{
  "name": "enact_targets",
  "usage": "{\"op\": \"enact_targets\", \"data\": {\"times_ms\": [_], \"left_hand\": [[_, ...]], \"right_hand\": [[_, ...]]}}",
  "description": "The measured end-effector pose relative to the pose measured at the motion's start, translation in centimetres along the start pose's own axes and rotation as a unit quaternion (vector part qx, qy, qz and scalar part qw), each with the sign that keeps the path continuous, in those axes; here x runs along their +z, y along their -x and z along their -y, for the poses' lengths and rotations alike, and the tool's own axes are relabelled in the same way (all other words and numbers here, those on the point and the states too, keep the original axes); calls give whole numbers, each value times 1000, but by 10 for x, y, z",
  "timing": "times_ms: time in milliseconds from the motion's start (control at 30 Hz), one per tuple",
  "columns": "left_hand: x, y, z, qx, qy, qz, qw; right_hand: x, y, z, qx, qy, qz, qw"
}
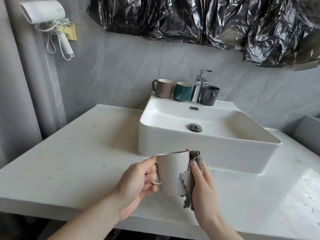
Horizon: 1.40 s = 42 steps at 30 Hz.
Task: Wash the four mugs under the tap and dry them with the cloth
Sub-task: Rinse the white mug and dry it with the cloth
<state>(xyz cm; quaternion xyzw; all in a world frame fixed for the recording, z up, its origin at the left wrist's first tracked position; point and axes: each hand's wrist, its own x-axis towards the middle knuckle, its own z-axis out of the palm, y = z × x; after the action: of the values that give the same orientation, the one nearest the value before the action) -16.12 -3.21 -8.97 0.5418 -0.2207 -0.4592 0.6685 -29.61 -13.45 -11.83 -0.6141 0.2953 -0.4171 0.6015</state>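
The left hand (136,181) gripped the white mug (173,174) by its handle while the right hand (202,181) pressed the grey cloth (195,163) to its side, so drying looked underway; three mugs (brown (163,88), green (182,91), dark grey (209,95)) waited on the basin's (173,139) back edge by the tap (199,87).

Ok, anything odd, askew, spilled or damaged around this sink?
Only one oddity: crumpled black plastic sheeting covers the wall above the tap. The three mugs on the basin's back ledge stand upright. No spill or breakage shows on the countertop.
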Motion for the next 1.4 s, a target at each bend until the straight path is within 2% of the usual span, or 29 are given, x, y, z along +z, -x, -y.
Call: {"op": "enact_targets", "data": {"times_ms": [67,133,200,300,400,467,533,567,633,700,733,767,800,833,900,967,1000,1033,1100,1133,1167,1233,1300,1333,1400], "left_hand": [[3,-7,6,71,-77,-25,994],[5,-14,14,144,-167,-59,973],[9,-16,20,187,-203,-98,956],[19,-17,19,172,-134,-124,968],[23,-24,18,141,-66,-136,978],[26,-28,15,125,-33,-145,981],[27,-30,11,110,-8,-155,982],[27,-31,10,105,-1,-157,982],[26,-33,12,101,2,-146,984],[26,-32,14,101,4,-124,987],[28,-30,13,102,3,-116,988],[30,-29,12,105,6,-114,988],[31,-30,11,112,8,-117,987],[32,-31,10,119,5,-124,985],[33,-33,6,126,-7,-134,983],[31,-33,6,122,-13,-125,985],[31,-31,7,125,-14,-118,985],[31,-28,7,128,-12,-108,986],[30,-24,9,132,-3,-84,988],[30,-23,8,137,0,-78,987],[30,-24,7,142,3,-82,986],[30,-30,4,149,11,-104,983],[31,-34,3,141,4,-119,983],[31,-34,4,141,2,-117,983],[31,-32,7,147,-2,-100,984]], "right_hand": [[5,1,-3,10,-28,-29,999],[11,1,-6,7,-40,-49,998],[14,2,-8,-9,-58,-58,997],[18,3,-7,-9,-66,-58,996],[24,9,-10,-42,-21,-40,998],[22,13,-15,-148,60,-28,987],[18,15,-13,-255,161,-15,953],[16,13,-9,-277,187,-2,942],[10,6,-7,-252,159,6,955],[9,-4,1,-91,58,-3,994],[8,-8,2,-31,38,-8,999],[9,-8,3,-17,31,-7,999],[11,-3,3,-39,32,-13,999],[14,3,1,-99,44,-19,994],[20,16,-6,-232,140,-23,962],[22,13,-5,-288,204,-19,935],[20,9,-2,-293,181,-18,939],[18,6,5,-255,131,-24,958],[14,-2,16,-90,22,-26,995],[14,-3,18,-26,12,-22,999],[16,0,17,-14,11,-24,1000],[25,17,12,-119,32,-21,992],[30,26,-2,-232,127,-17,964],[28,22,-7,-252,164,-16,954],[21,10,-6,-226,130,-20,965]]}}
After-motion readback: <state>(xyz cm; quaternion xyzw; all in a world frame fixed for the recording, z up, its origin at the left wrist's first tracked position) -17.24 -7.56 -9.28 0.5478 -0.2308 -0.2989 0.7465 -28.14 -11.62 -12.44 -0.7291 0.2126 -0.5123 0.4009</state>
